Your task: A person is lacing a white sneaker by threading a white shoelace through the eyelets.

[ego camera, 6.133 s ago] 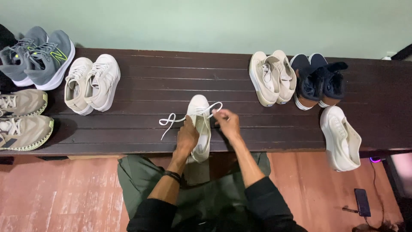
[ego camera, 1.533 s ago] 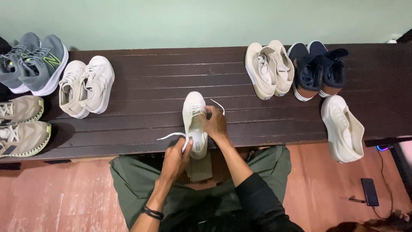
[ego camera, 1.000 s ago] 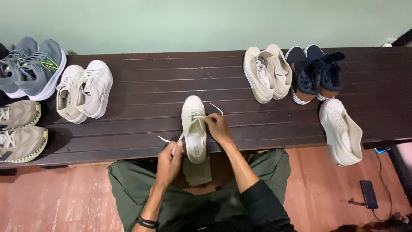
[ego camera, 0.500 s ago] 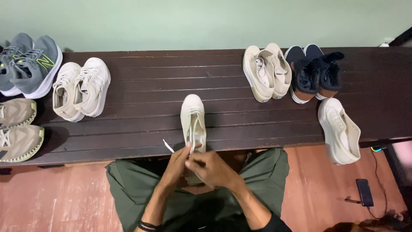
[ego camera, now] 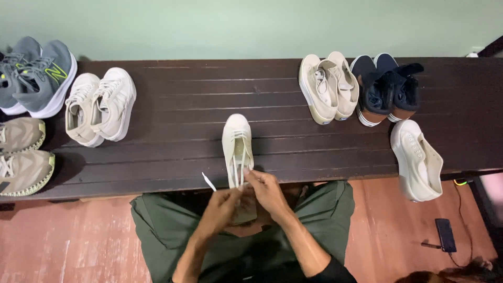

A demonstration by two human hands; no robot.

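A white lace-up shoe lies toe away from me at the front edge of a dark wooden bench, its heel over the edge. Both hands meet at the shoe's heel end, pulling its white laces toward me. My left hand pinches one lace, whose tip sticks out to the left. My right hand grips the other lace just beside it. The heel of the shoe is hidden behind my hands.
On the bench: grey sneakers, a white pair and tan shoes at left; a beige pair, a navy pair and a single white shoe at right. A phone lies on the red floor.
My hands came off the top of the shoe and drew back to its heel end, pulling the laces tight toward me. The shoe itself stays in place.
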